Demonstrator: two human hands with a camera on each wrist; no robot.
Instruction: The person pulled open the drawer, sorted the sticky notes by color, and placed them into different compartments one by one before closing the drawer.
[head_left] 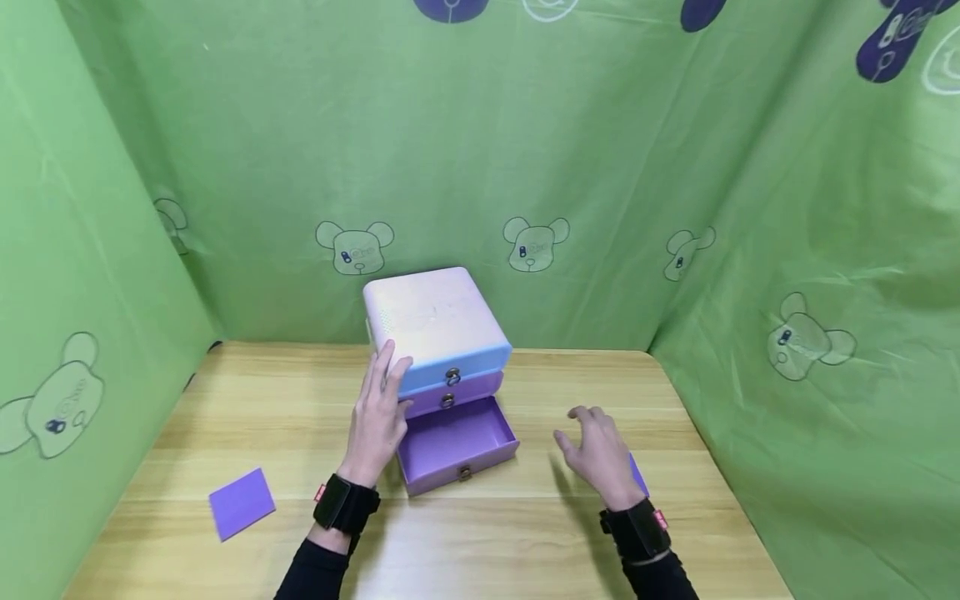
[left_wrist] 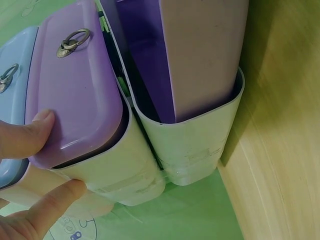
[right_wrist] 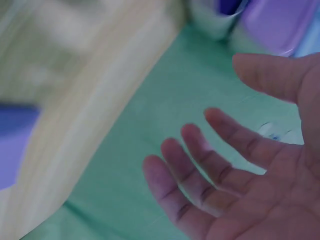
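A small drawer cabinet [head_left: 435,317] with a pale top stands at the table's back middle. Its blue top drawer and purple middle drawer [left_wrist: 75,90] look pushed in, each with a metal ring pull. The purple bottom drawer [head_left: 457,446] is pulled out, with nothing visible inside. My left hand [head_left: 375,425] rests against the cabinet's left side, thumb touching the middle drawer's front and a finger on the pale casing [left_wrist: 125,175]. To the right of the cabinet, my right hand [head_left: 600,454] hovers with spread, slightly bent fingers [right_wrist: 185,165], holding nothing.
A purple square sheet [head_left: 242,503] lies on the wooden table [head_left: 300,417] at the left. Another purple piece [head_left: 638,475] is partly hidden behind my right hand. Green cloth [head_left: 480,150] hangs behind and along both sides.
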